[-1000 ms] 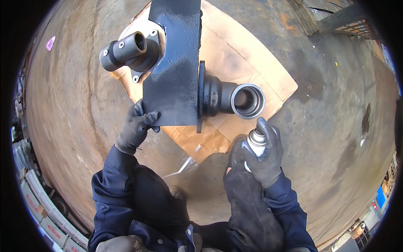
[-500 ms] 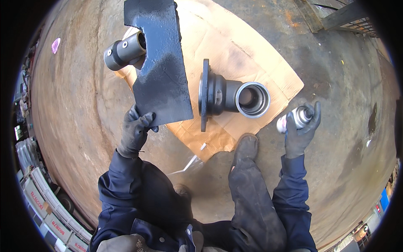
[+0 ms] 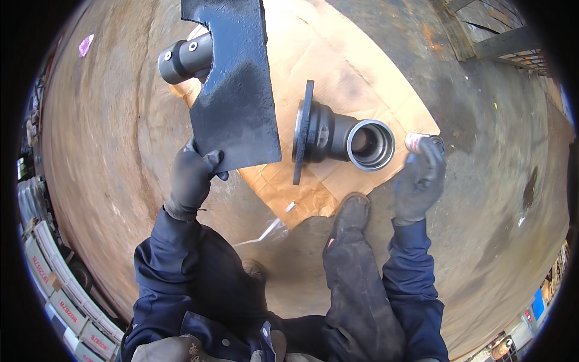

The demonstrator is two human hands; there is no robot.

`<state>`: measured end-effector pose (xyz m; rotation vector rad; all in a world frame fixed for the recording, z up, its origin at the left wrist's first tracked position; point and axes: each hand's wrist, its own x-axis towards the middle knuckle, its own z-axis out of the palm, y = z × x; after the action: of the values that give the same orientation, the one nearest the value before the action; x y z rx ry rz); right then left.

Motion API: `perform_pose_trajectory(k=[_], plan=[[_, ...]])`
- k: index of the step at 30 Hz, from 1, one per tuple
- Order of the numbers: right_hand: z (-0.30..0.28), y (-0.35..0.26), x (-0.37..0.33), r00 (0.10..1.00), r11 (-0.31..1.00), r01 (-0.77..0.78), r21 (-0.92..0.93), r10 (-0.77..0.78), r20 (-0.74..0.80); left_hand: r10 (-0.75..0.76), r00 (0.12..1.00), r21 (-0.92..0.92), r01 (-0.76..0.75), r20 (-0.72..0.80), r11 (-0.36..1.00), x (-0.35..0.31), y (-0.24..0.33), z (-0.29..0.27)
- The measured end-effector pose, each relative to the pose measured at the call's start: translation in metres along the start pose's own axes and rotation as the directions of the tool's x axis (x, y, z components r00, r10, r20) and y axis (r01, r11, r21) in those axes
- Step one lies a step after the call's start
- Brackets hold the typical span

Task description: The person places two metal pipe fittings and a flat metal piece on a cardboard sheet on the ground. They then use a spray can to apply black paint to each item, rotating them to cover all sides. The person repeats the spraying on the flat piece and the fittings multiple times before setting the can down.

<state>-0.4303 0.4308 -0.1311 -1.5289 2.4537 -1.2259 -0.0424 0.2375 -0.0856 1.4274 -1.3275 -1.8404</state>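
Gloved hands apart: your L hand (image 3: pixel 192 180) clamped on a black plate (image 3: pixel 241 102), R hand (image 3: pixel 420 184) round a white spray can (image 3: pixel 416 143).
You pinch plate's lower edge, w/ it over brown cardboard (image 3: pixel 362 66), partly hiding a dark fitting (image 3: pixel 187 59). Can's nr cardboard's R corner; flanged fitting (image 3: pixel 335 133) lies btwn.

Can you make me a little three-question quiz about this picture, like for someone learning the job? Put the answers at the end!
1. What does the left hand hold?
2. True or false: the can is in the left hand.
3. The small scrap on the floor at upper left is: A: green; B: pink; C: yellow.

Key:
1. A dark metal plate.
2. False; it is in the right hand.
3. B.
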Motion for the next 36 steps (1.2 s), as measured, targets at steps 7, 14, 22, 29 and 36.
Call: perform_pose_trajectory(k=[7,14,22,29,36], plan=[[0.065,-0.07,0.001,0.798,0.925,0.364,-0.112,-0.248,0.55,-0.01,1.0,0.043,0.01,-0.002,0.999,-0.001,-0.001,-0.005],[0.084,-0.073,0.007,0.644,0.831,0.493,-0.258,-0.149,0.75,-0.029,0.997,-0.045,0.032,0.074,0.998,-0.001,-0.002,-0.001],[0.065,-0.075,-0.017,0.553,0.855,0.507,-0.111,-0.224,0.803,-0.034,0.998,-0.115,0.041,0.059,0.993,0.001,-0.004,0.003],[0.026,-0.079,-0.058,0.702,0.88,0.444,0.165,-0.457,0.546,-0.011,0.997,-0.107,0.019,0.079,0.994,-0.002,-0.003,-0.001],[0.054,-0.053,-0.007,0.854,0.92,0.382,0.083,-0.386,0.348,0.0,0.997,-0.111,0.009,0.08,0.994,-0.003,-0.002,0.0]])
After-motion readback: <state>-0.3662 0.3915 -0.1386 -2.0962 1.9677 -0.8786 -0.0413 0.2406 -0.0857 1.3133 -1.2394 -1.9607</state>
